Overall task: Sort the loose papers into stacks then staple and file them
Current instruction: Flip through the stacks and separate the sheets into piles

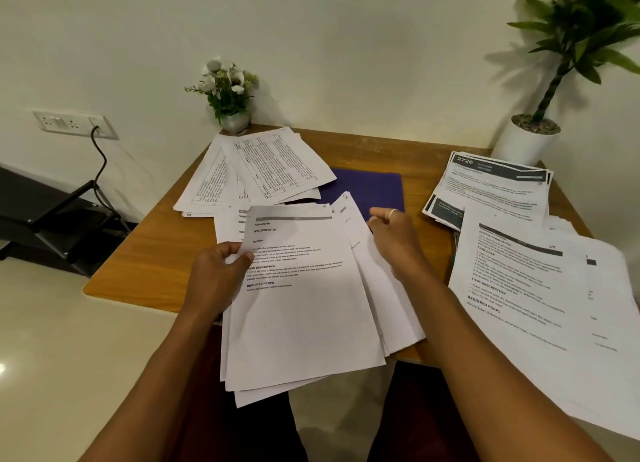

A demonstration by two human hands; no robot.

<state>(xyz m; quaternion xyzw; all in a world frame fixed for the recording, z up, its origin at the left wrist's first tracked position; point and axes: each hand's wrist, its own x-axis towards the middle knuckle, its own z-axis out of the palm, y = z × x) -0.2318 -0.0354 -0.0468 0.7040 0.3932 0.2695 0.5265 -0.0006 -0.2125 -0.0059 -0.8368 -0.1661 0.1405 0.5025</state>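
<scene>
Papers cover most of a wooden table (156,250), a smooth honey-brown top with rounded corners set against a plain pale wall (346,45). Largest is the spread at the right edge (554,309): white printed sheets overlapping loosely, running off the table toward the viewer, the top page headed by a dark bar with lines of black text under it. Next is the fanned bundle in the middle (304,309), thin white sheets with uneven edges, its near end overhanging the table above the person's lap; its top page bears a grey header band and short paragraphs. At the back left lies a pile of table-printed sheets (273,167), ruled in fine grids and skewed to one another. At the back right sits a pile with black header blocks (498,187), one marked 2726. Between the two back piles a flat, matte purple folder (370,187) is partly covered by paper. A white round pot with a tall leafy plant (530,139) stands at the far right corner, a small pot of white flowers (230,94) at the far left.

The left hand (214,274) pinches the middle bundle's left edge, thumb on top, fingers curled beneath. The right hand (398,239), wearing a ring, rests on the bundle's right side with fingers loosely curled; whether it grips a sheet I cannot tell.
</scene>
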